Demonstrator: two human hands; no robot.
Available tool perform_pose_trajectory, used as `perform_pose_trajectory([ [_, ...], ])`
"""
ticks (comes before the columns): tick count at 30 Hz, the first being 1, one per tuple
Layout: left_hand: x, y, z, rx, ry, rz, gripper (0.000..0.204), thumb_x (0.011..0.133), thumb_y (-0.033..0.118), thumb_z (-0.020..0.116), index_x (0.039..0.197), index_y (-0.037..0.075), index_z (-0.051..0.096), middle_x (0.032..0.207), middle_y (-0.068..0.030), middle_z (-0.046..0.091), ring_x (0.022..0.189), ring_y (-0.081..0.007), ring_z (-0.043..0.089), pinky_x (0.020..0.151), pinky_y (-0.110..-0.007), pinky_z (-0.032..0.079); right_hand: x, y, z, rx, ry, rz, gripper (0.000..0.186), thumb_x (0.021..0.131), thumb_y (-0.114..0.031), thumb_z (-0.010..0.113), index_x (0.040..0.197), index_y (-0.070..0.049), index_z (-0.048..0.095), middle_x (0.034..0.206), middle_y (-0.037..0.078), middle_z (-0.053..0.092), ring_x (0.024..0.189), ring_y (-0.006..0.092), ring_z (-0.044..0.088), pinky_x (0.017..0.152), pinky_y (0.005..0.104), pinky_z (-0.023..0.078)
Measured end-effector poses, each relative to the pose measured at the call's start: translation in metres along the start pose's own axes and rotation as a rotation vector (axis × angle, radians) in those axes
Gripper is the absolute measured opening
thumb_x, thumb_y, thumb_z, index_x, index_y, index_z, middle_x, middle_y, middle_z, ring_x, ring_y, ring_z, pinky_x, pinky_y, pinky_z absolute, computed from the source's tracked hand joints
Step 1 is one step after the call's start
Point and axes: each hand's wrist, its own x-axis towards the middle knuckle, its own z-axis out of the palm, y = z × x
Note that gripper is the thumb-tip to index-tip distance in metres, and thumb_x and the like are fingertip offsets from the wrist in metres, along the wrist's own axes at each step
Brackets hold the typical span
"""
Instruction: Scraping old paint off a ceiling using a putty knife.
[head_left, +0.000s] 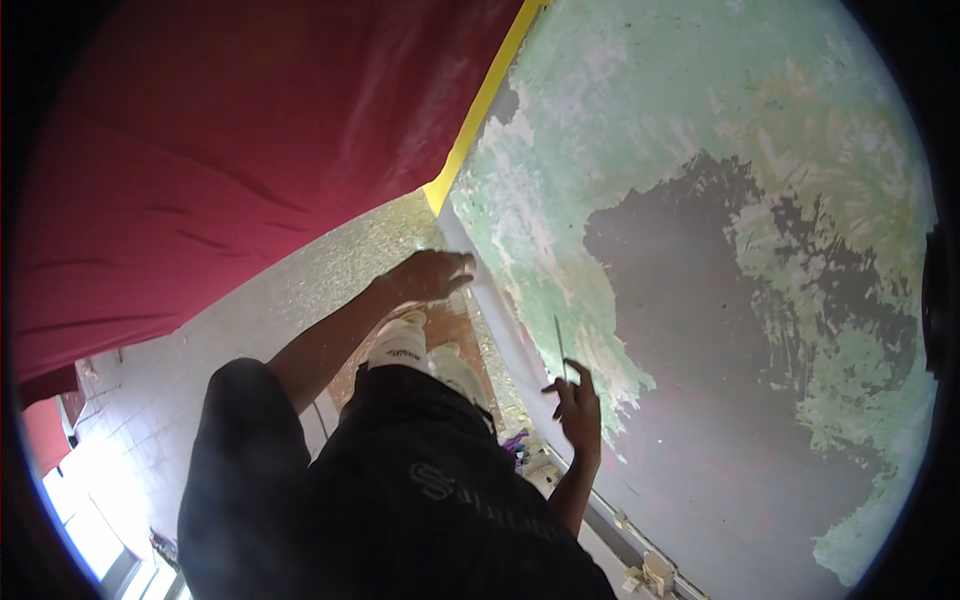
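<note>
My left hand [432, 275] reaches out near the lower edge of the wall, with fingers loosely bent and apart and nothing visible in them. My right hand [575, 405] holds a thin, flat metal tool [560, 340], seen almost edge-on and pointing up, just in front of the wall [680, 310]. The wall carries ragged patches of flaking pale green paint over bare grey areas. Yellow tape [470, 135] runs along the wall's edge, beside a large dark red cloth [240, 120].
Below me are my white shoes [400, 345] on a speckled, dusty floor [380, 230] with a brown patch and pale tiles [150, 410]. Small purple items [517, 450] lie by the wall's foot, with pale fittings [655, 575] farther along. Bright openings [85, 510] show at the lower left.
</note>
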Motion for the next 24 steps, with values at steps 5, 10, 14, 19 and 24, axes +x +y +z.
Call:
perform_pose_trajectory([
  [5,-0.047,0.028,-0.006,-0.066,0.198,-0.224,0.026,0.099,0.028,0.057,0.113,0.006,0.058,0.106,-0.0188,0.069,0.100,-0.0373,0.067,0.085,-0.046,0.053,0.005,0.015,-0.022,0.032,-0.092,-0.041,0.028,0.101,-0.018,0.054,0.124,-0.003,0.053,0.083,0.008,0.073,0.049,0.0117,0.053,0.049,0.0278,0.044],
  [10,-0.100,0.042,-0.004,0.005,0.214,-0.393,0.025,0.098,0.024,0.059,0.116,0.006,0.059,0.105,-0.0187,0.070,0.100,-0.0335,0.069,0.085,-0.043,0.054,0.009,0.076,-0.028,-0.146,-0.207,-0.002,0.024,0.101,-0.023,0.054,0.108,-0.002,0.061,0.079,0.010,0.073,0.051,0.0161,0.059,0.053,0.0310,0.048],
  [14,-0.127,0.047,0.001,0.009,0.205,-0.481,0.025,0.099,0.023,0.058,0.116,0.005,0.059,0.106,-0.0190,0.070,0.101,-0.0338,0.069,0.085,-0.042,0.053,0.000,0.112,-0.027,-0.164,-0.251,0.046,0.027,0.101,-0.026,0.052,0.102,-0.002,0.065,0.077,0.009,0.071,0.055,0.0166,0.063,0.056,0.0313,0.050],
  [19,-0.119,0.053,0.001,0.017,0.122,-0.503,0.026,0.099,0.022,0.058,0.118,0.004,0.058,0.104,-0.0194,0.070,0.101,-0.0334,0.069,0.085,-0.041,0.053,-0.013,0.144,-0.020,-0.083,-0.239,0.088,0.030,0.100,-0.029,0.053,0.100,-0.002,0.066,0.077,0.009,0.070,0.058,0.0169,0.063,0.059,0.0312,0.051],
  [24,-0.096,0.041,-0.009,0.007,0.084,-0.378,0.025,0.099,0.021,0.058,0.117,0.004,0.058,0.103,-0.0188,0.070,0.101,-0.0325,0.069,0.085,-0.041,0.053,-0.024,0.232,0.018,-0.079,-0.166,0.325,0.036,0.098,-0.034,0.053,0.100,0.000,0.066,0.078,0.014,0.072,0.060,0.0224,0.067,0.062,0.0367,0.054],
])
